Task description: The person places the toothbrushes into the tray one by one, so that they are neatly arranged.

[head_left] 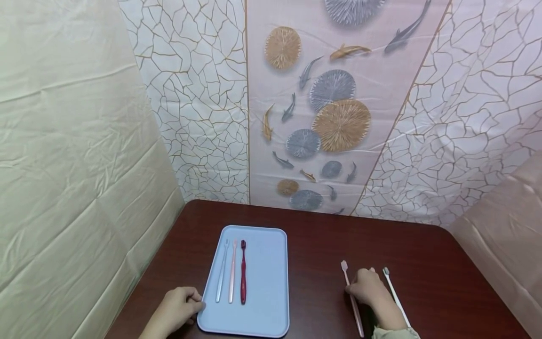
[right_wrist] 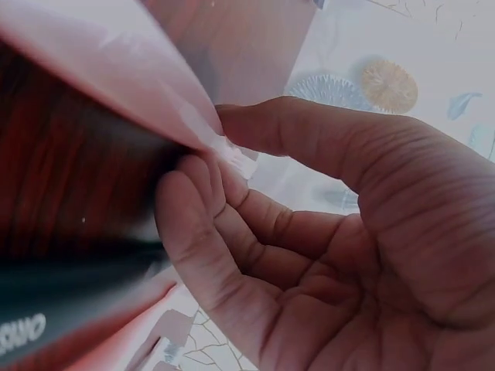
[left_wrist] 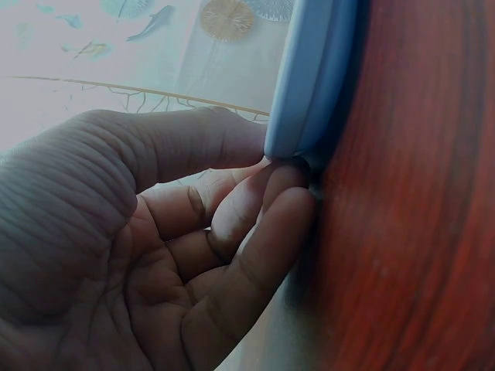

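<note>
At the near right of the table point(head_left: 317, 287), the right hand point(head_left: 370, 288) pinches the pink toothbrush point(head_left: 354, 310) between thumb and fingertips, partway along its length. The brush's long axis runs away from the person with a slight lean to the left: the handle end lies nearest the person, and the head points toward the back wall. Whether the brush rests fully on the tabletop is hard to tell.

Just to its right, partly hidden by the wrist, lies a dark handle point(right_wrist: 69, 297) with white lettering. Right of that again is a white toothbrush point(head_left: 396, 297), its head also pointing to the far side and leaning left; the forearm covers the ground between it and the pink one.

Near the left edge of the table, the left hand point(head_left: 179, 306) grips the rim of a light blue tray point(head_left: 267, 282) near its close left corner, thumb above and fingers below. On the tray's left half three toothbrushes lie side by side, heads to the far end: pale blue point(head_left: 222, 273), light pink point(head_left: 232, 273) and red point(head_left: 243, 275). Bare table separates the tray from the pink toothbrush.

Behind the table hangs a backdrop point(head_left: 292, 108) printed with round leaves, fish and gold cracked lines; plain creased cloth point(head_left: 84, 188) covers the left side.
</note>
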The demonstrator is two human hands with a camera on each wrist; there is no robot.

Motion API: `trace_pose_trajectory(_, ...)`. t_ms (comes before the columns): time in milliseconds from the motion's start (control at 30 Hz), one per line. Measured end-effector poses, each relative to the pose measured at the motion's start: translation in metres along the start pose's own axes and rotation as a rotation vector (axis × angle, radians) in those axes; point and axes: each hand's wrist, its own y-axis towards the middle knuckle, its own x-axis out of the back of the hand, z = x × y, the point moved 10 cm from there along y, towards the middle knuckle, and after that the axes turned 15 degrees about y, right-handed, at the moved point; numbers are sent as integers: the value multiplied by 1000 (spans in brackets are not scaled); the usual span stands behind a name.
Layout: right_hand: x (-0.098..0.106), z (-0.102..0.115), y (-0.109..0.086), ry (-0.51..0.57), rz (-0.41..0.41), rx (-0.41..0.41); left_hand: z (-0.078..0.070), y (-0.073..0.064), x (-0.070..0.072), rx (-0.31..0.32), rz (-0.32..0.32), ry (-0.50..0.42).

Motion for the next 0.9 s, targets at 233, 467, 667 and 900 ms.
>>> trace_pose_trajectory(233,-2,-2,1,2,-13,24,1,-1,0,-14,-7,-3)
trace_pose_trajectory(467,-1,-5,3,23,-25,12,1,0,0,-22,-13,-2)
trace_pose_trajectory(667,0,-3,2,43,-30,8,1,0,-1,-15,-13,0)
trace_pose_trajectory(900,1,0,4,38,-27,10,1,0,-1,-9,-5,-3)
